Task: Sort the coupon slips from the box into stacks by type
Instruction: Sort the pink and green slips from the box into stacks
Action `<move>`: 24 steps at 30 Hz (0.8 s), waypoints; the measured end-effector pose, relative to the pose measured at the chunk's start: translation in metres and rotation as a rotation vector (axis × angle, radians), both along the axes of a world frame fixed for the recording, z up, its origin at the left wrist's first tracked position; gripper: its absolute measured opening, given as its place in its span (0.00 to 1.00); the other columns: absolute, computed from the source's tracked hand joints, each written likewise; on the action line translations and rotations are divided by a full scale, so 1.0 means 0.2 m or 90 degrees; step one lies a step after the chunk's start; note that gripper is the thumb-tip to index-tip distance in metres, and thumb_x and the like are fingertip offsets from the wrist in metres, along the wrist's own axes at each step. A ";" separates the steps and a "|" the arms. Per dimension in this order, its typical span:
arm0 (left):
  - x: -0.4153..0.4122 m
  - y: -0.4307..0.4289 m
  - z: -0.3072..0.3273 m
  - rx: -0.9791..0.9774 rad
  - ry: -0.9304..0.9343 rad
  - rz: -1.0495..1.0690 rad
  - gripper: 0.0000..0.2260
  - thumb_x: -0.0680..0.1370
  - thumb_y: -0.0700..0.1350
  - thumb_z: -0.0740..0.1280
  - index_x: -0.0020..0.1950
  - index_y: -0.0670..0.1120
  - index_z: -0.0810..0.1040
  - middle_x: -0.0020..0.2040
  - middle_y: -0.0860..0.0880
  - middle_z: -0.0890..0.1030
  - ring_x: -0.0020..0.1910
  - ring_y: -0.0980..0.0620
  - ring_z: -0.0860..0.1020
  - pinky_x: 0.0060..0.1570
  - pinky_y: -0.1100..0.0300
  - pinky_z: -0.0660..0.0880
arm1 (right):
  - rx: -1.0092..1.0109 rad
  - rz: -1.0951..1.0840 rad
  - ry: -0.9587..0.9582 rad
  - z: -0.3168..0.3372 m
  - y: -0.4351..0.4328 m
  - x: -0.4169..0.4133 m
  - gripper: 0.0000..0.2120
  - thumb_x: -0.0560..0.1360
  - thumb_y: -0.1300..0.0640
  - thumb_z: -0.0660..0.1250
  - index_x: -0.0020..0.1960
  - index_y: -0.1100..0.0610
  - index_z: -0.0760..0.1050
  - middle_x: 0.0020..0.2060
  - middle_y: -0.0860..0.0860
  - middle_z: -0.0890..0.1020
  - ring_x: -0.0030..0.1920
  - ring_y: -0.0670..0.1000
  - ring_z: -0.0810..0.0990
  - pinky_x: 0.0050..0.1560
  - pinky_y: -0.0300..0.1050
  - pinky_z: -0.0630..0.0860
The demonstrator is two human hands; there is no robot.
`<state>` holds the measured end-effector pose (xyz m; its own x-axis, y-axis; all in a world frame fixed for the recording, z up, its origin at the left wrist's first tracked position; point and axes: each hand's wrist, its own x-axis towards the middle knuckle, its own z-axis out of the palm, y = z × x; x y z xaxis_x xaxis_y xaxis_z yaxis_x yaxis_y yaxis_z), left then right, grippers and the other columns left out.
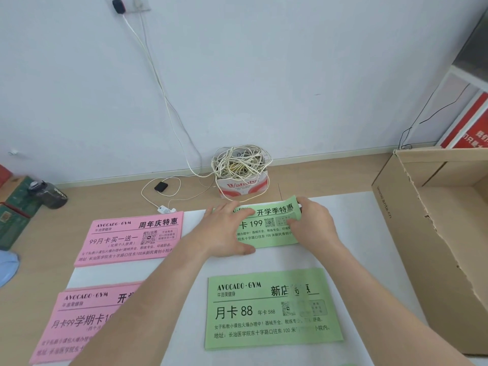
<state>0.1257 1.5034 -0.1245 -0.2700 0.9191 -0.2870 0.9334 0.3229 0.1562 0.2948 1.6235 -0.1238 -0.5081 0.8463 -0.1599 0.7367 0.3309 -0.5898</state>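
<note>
Four stacks of coupon slips lay on the worktop (105,196), so most of the sorting looked done. The near green stack (272,310) sat in the middle. The far green stack (274,239) lay just behind it. The near pink stack (79,323) lay to its left, and the far pink stack (132,239) was behind that one. The cardboard box (412,233) stood to the right of the near green stack. The part of the box I could see held no slips, but some of it was hidden, so I could not tell if any were left.

Both hands were on the far green stack. The left hand (227,228) lay flat on it with straight fingers. The right hand (314,223) held its right end, fingers curled over the edge. It looked like tidying that stack.

The slips said "AVOCADO·GYM". The near green one read "月卡 88", the far green "开学季特惠", the far pink "周年庆特惠", the near pink "月卡99学期卡". The box said "www.anta.cn".
</note>
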 end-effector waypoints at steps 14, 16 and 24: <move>-0.03 0.03 -0.02 0.040 -0.019 0.003 0.39 0.60 0.64 0.71 0.67 0.59 0.61 0.68 0.53 0.62 0.71 0.48 0.57 0.72 0.47 0.50 | 0.072 0.348 -0.192 0.04 0.06 -0.01 0.43 0.66 0.39 0.73 0.75 0.40 0.56 0.74 0.46 0.57 0.74 0.50 0.51 0.67 0.56 0.61; -0.02 0.03 -0.02 0.032 -0.021 0.006 0.38 0.61 0.64 0.71 0.67 0.59 0.60 0.67 0.53 0.61 0.71 0.48 0.56 0.72 0.45 0.48 | 0.072 0.371 -0.206 0.04 0.08 -0.02 0.43 0.65 0.39 0.74 0.75 0.41 0.57 0.74 0.46 0.57 0.74 0.51 0.51 0.67 0.56 0.62; -0.01 0.03 0.00 0.017 -0.042 0.021 0.37 0.62 0.63 0.72 0.67 0.58 0.60 0.67 0.52 0.61 0.72 0.47 0.54 0.73 0.44 0.43 | 0.066 0.393 -0.198 0.06 0.12 -0.03 0.43 0.63 0.40 0.76 0.73 0.42 0.60 0.70 0.44 0.61 0.72 0.49 0.53 0.66 0.54 0.63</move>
